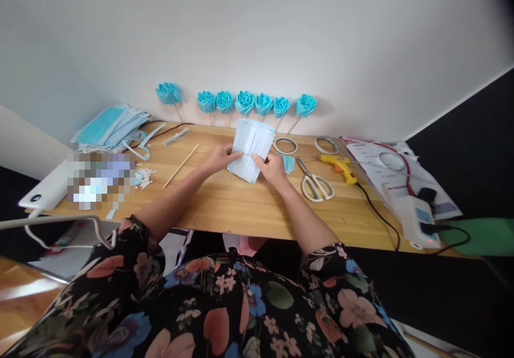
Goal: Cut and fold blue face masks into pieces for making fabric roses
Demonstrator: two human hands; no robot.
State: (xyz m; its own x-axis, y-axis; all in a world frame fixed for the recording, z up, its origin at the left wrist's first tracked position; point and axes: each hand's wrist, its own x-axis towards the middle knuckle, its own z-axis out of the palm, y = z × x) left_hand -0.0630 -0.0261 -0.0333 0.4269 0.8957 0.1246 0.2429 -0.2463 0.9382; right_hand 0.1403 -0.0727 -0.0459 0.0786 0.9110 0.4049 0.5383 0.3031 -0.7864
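Note:
A pale blue pleated face mask [252, 146] is held up over the wooden table [225, 203], tilted toward me. My left hand [220, 158] pinches its lower left edge with closed fingers. My right hand [272, 166] grips its lower right edge, thumb on top. A small blue scrap [288, 163] lies just right of my right hand.
Several blue fabric roses on sticks [244, 103] lean on the wall. A stack of blue masks [110, 128] lies far left, with a wooden stick [180, 166] nearby. Scissors [316, 181], a yellow glue gun [339, 166], tape rings [285, 145] and a white power strip [415, 219] sit right.

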